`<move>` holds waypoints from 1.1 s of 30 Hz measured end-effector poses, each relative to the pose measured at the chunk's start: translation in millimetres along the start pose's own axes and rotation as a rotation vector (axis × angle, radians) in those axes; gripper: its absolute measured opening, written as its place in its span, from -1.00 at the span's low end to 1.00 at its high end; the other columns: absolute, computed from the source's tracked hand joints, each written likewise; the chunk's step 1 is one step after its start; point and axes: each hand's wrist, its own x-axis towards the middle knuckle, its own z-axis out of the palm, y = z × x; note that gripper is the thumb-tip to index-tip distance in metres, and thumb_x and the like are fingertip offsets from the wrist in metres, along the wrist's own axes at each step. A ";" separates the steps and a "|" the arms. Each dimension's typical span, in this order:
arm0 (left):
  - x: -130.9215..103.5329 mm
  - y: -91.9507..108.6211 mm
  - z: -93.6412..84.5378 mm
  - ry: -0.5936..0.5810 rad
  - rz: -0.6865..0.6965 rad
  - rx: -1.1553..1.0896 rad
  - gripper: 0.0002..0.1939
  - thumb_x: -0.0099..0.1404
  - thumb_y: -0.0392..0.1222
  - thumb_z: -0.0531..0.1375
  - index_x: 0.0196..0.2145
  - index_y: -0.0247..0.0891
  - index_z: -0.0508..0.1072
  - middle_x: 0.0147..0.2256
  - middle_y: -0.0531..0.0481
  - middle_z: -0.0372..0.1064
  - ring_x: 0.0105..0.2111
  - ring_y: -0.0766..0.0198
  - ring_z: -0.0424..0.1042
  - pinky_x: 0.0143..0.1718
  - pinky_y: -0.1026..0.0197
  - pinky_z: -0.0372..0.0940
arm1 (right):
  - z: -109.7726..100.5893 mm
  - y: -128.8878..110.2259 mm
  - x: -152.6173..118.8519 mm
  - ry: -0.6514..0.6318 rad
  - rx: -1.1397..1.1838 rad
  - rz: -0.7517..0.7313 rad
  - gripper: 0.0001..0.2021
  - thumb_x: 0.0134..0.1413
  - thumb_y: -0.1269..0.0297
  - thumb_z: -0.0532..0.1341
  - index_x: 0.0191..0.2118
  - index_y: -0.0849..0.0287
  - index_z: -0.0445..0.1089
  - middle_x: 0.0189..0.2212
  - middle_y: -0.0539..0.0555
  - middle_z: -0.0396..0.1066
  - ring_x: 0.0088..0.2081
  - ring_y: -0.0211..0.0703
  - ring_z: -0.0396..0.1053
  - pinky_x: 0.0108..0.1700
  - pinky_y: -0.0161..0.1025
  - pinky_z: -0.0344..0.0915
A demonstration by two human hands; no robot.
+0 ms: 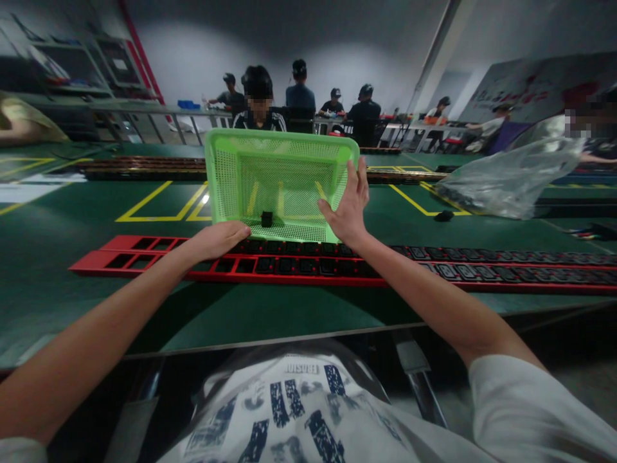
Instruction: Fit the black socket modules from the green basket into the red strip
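A light green mesh plastic basket (284,138) is tilted up, its open side facing me. Inside, one small black block-like piece (267,219) rests near the lower wall. My left hand (219,240) grips the basket's lower left rim, fingers mostly hidden beneath it. At the right wall my right hand (349,209) holds the basket, thumb on the inner side and fingers along the rim. Just below lies a long red slotted rail (289,280) with two rows of square openings. Black square parts fill its middle and right; several openings at the left end hold none.
The green table (270,308) carries yellow tape lines. A clear plastic bag (511,180) with dark contents lies at right, a black piece (444,216) beside it. Long dark strips (144,168) run behind the basket. A person (260,116) sits opposite; several others work farther back.
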 end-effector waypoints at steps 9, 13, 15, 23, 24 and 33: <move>0.7 -8.8 -5.7 -0.023 -0.017 0.068 -0.47 0.55 0.16 -0.14 -0.31 -0.16 0.47 -0.24 -0.21 0.55 -0.22 0.03 0.52 -0.07 -0.01 0.43 | 21.5 32.0 17.8 -0.106 0.385 0.165 -0.22 0.26 0.20 0.28 0.53 0.09 0.06 0.41 0.30 0.31 0.40 0.21 0.33 0.41 0.30 0.35; -0.3 -7.1 -7.9 -0.035 -0.045 0.073 -0.54 0.52 0.12 -0.08 -0.35 -0.15 0.44 -0.27 -0.20 0.54 -0.25 0.03 0.51 -0.13 0.00 0.40 | 21.1 30.3 15.3 -0.221 0.491 0.228 -0.31 0.11 0.39 0.27 0.36 0.08 0.13 0.18 0.23 0.50 0.14 0.09 0.54 0.22 0.15 0.54; -0.8 -4.9 -8.7 -0.040 -0.046 0.076 -0.57 0.51 0.10 -0.05 -0.36 -0.14 0.43 -0.27 -0.20 0.54 -0.24 0.02 0.52 -0.13 -0.01 0.38 | 22.2 31.6 13.9 -0.250 0.479 0.244 -0.35 0.12 0.41 0.26 0.31 0.08 0.10 0.09 0.20 0.50 0.08 0.07 0.55 0.14 0.11 0.57; -2.4 -0.9 -8.8 0.023 -0.224 0.123 -0.52 0.55 0.17 -0.03 0.04 -0.25 0.45 -0.06 -0.28 0.61 -0.07 -0.09 0.62 -0.10 -0.01 0.44 | 11.0 18.6 9.4 -0.142 0.262 0.132 -0.54 0.16 0.39 0.26 0.14 0.04 0.18 -0.09 0.12 0.44 -0.03 0.11 0.47 0.11 0.16 0.55; -3.2 -0.7 -8.2 0.049 -0.257 0.115 -0.47 0.55 0.18 -0.02 0.15 -0.28 0.41 0.01 -0.32 0.60 0.00 -0.12 0.62 -0.06 -0.02 0.45 | 7.8 14.1 7.7 -0.145 0.247 0.126 -0.57 0.17 0.40 0.25 0.12 0.04 0.19 -0.10 0.13 0.44 -0.06 0.10 0.47 0.10 0.16 0.56; -6.1 -9.0 1.7 0.135 -0.237 0.038 -0.19 0.51 0.20 0.10 0.53 -0.27 0.08 0.44 -0.42 0.27 0.34 -0.23 0.44 0.29 -0.13 0.36 | -5.1 -5.7 -2.8 -0.220 0.210 0.000 -0.63 0.30 0.29 0.23 0.18 0.07 0.28 0.00 0.19 0.43 0.02 0.14 0.44 0.15 0.19 0.56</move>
